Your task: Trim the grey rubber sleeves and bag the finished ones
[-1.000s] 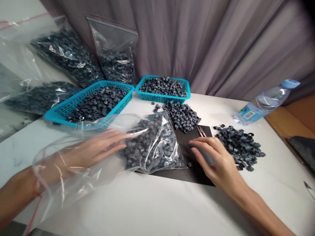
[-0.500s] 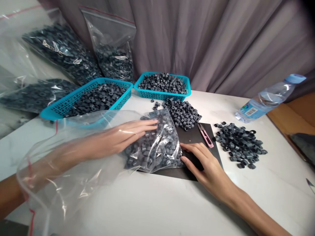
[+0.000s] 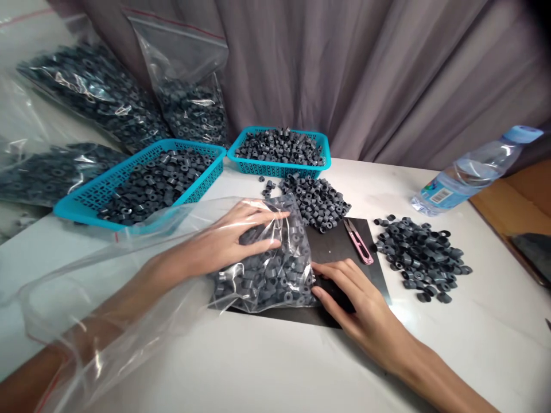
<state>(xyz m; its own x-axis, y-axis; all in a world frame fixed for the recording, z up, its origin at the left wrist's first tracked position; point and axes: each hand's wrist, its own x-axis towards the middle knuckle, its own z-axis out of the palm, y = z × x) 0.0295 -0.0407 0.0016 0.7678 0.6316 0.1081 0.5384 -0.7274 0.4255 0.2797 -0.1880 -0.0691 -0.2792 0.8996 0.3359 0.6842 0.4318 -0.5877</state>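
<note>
My left hand (image 3: 241,235) reaches inside a clear zip bag (image 3: 167,218), seen through its plastic. Its fingers are spread and lie over the small grey tube-shaped pieces (image 3: 267,278) in the bag's far end. My right hand (image 3: 357,298) rests on a dark mat (image 3: 329,241), with thumb and index fingertips apart against the bag's right edge. Its other fingers are partly hidden. Pink thread snips (image 3: 359,244) lie on the mat beyond my right hand.
Two blue baskets (image 3: 81,203) (image 3: 279,168) hold more grey pieces. Loose piles lie by the far basket (image 3: 318,201) and at the right (image 3: 424,255). Several filled zip bags (image 3: 193,109) stand at the back left. A water bottle (image 3: 469,172) leans at the right, near a cardboard box (image 3: 516,201).
My left hand has pushed deeper into the bag, rightward onto the pieces, and its fingers have spread. My right hand has moved left to the bag's edge, uncovering the snips.
</note>
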